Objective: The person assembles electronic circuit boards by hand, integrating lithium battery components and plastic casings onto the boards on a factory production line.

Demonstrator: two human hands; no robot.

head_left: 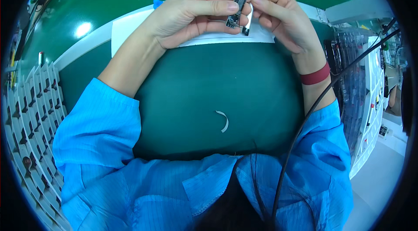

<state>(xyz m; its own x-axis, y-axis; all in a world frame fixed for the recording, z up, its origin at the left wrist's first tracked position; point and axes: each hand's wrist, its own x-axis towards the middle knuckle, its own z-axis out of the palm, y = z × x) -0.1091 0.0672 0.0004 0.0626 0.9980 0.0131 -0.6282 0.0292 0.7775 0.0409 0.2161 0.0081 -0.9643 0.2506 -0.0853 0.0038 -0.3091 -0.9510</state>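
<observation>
Two hands meet on one small part: a narrow black circuit board (pixel 241 2), held up on end above the green mat (pixel 217 83) near the top of the view. It stands slightly tilted, its upper end leaning to the right, and a darker connector-like end shows at the bottom, just over a white sheet (pixel 130 28) that lies flat on the mat.

The left hand (pixel 187 13) is closed around the board's lower half. Its index finger runs straight across the front, the tip pressing on the board's left face, and the other fingers curl in beneath; the thumb is hidden behind. The right hand (pixel 281 19) pinches the board from the other side, thumb and forefinger closing on its right edge, the remaining fingers loosely bent and fanned out toward the wrist. A red band (pixel 315 76) circles that wrist.

Both forearms come up from the lower edge and angle inward, so the wrists converge over the sheet. Blue sleeves (pixel 93 126) cover them to the mid-forearm.

On the mat, well below the hands, lies a small curved white strip (pixel 224 120). A white compartmented tray (pixel 30 113) sits at the far left, and a black cable (pixel 313 109) runs across the right forearm.
</observation>
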